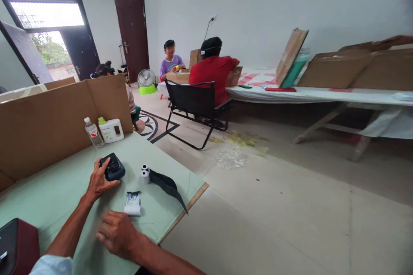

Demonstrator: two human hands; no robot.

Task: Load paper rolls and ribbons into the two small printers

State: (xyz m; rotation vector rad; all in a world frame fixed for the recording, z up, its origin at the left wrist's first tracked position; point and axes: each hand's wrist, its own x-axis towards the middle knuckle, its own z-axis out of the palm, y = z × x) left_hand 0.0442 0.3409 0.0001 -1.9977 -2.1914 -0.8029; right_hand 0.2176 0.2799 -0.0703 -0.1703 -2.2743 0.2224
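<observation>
My left hand (97,182) grips a small dark blue-black portable thermal printer (115,167), fingers on its far side and thumb at its near edge. The printer rests on the pale green tabletop (61,180). Below it, close to the tabletop, my right hand (118,233) is curled closed, slightly blurred; whatever its fingers hold, if anything, is hidden. Just beyond those knuckles lies a white paper roll (133,210) with a dark-printed end. Farther right, two small paper rolls (145,175) stand near each other, and a long black strip (169,187) trails from them past the table edge.
A cardboard panel (64,124) borders the table's far side, with a water bottle (93,133) and white jug (111,131) before it. A dark red box (19,242) sits lower left. Beyond are a black folding chair (190,99), seated people, and a long covered table (322,96).
</observation>
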